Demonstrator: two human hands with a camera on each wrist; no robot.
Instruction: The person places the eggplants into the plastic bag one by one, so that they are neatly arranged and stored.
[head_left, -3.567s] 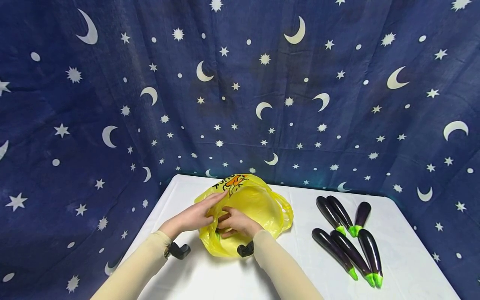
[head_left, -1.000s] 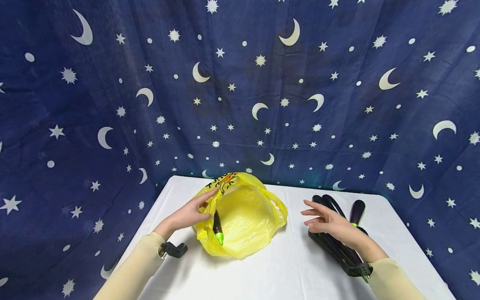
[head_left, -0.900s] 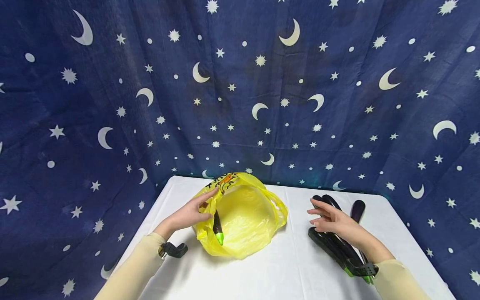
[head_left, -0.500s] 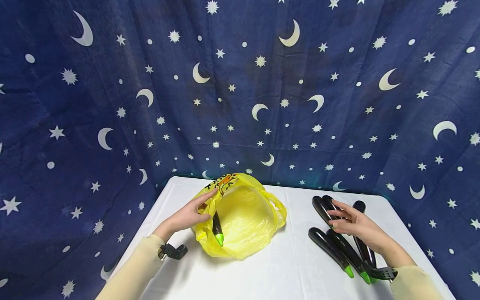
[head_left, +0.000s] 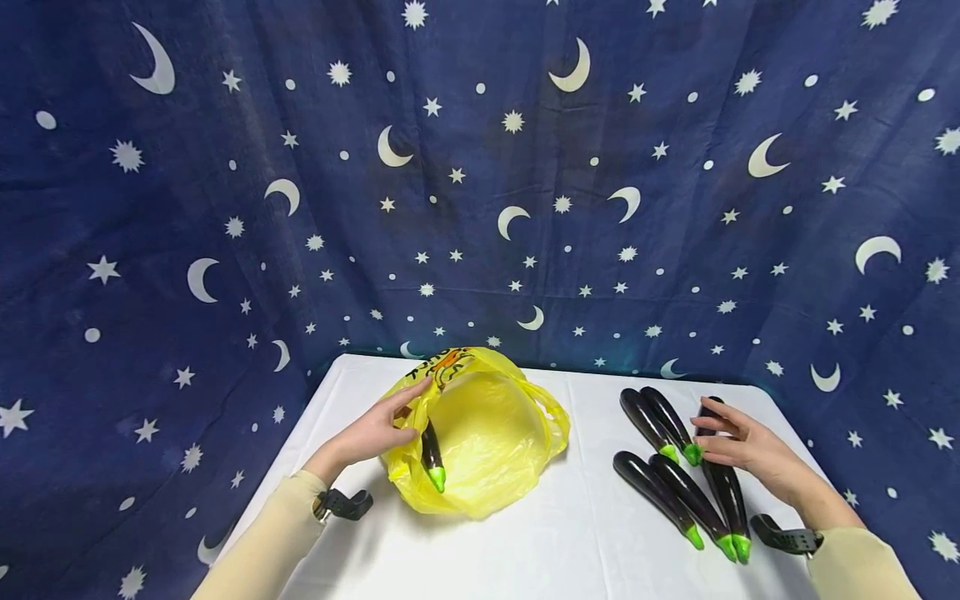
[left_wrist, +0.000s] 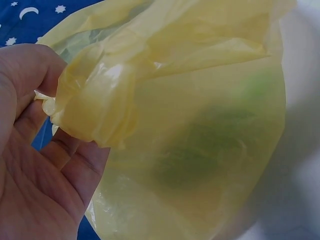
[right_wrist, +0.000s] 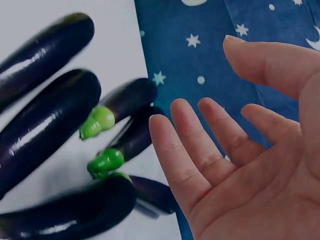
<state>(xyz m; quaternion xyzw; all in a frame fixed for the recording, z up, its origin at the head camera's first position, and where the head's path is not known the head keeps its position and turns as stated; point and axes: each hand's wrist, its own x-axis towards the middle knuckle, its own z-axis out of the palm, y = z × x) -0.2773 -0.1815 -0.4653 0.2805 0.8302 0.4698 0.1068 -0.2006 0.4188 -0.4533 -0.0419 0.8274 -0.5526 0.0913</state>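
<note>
My left hand (head_left: 367, 435) grips the left rim of a yellow plastic bag (head_left: 491, 442); in the left wrist view, thumb and fingers close on the bunched film. Inside the bag lies one eggplant (head_left: 431, 454), green stem toward me, its other end covered by the film. On the right, my right hand (head_left: 757, 450) hovers with spread fingers over the back-right eggplant (head_left: 705, 414), hiding part of it. The right wrist view shows that palm (right_wrist: 260, 200) holding nothing, beside several eggplants. A pair of eggplants (head_left: 643, 417) lies left of the hand; three more eggplants (head_left: 690, 500) lie nearer me.
A white-covered table (head_left: 547, 542) bears everything. Behind and to the sides hangs a dark blue curtain (head_left: 480, 250) with moons and stars. The bag's mouth gapes toward me, and its right handle loop (head_left: 557, 421) stands loose.
My right hand has come out of the bag and travelled right over the eggplants, lately uncovering the front three. An eggplant now shows inside the bag. My left hand keeps its grip on the rim.
</note>
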